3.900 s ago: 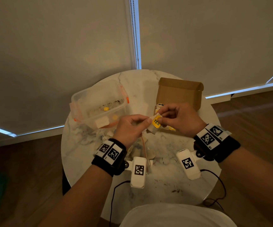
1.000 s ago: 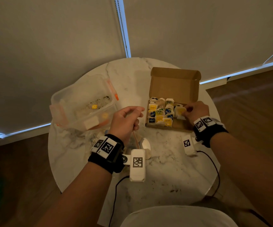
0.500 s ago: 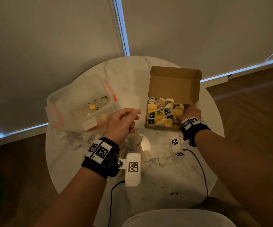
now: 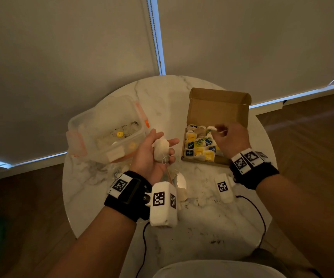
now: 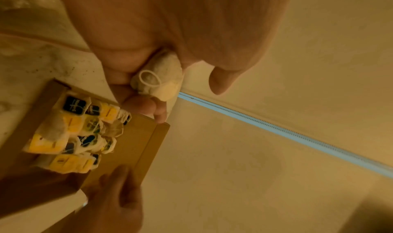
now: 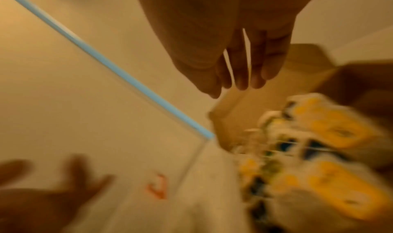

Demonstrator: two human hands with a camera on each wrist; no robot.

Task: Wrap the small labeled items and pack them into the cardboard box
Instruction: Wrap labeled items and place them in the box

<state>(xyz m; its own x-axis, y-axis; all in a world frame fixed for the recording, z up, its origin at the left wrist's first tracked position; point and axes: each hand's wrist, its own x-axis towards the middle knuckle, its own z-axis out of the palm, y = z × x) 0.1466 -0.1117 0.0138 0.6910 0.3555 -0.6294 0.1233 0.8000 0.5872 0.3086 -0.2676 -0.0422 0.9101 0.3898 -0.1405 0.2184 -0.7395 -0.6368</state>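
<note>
My left hand (image 4: 167, 140) is turned palm up over the table's middle and holds a pale tea bag (image 4: 161, 150) with a looped string; the bag (image 5: 161, 75) sits between thumb and curled fingers in the left wrist view. An open cardboard box (image 4: 218, 109) stands at the right, its front half filled with several small wrapped items (image 4: 199, 146) bearing yellow, blue and green labels. My right hand (image 4: 219, 134) hovers above those items with loosely bent fingers. The blurred right wrist view shows nothing in its fingers (image 6: 240, 68).
A clear plastic tub (image 4: 106, 133) with orange clips stands at the left of the round marble table (image 4: 212, 227), with crumbs and a yellow tag inside. Loose wrappers and scraps lie under my left wrist. Cables trail off the near edge.
My right hand set a yellow-labelled item into the box, then lifted up and out empty. My left hand turned palm up and rose, showing the tea bag.
</note>
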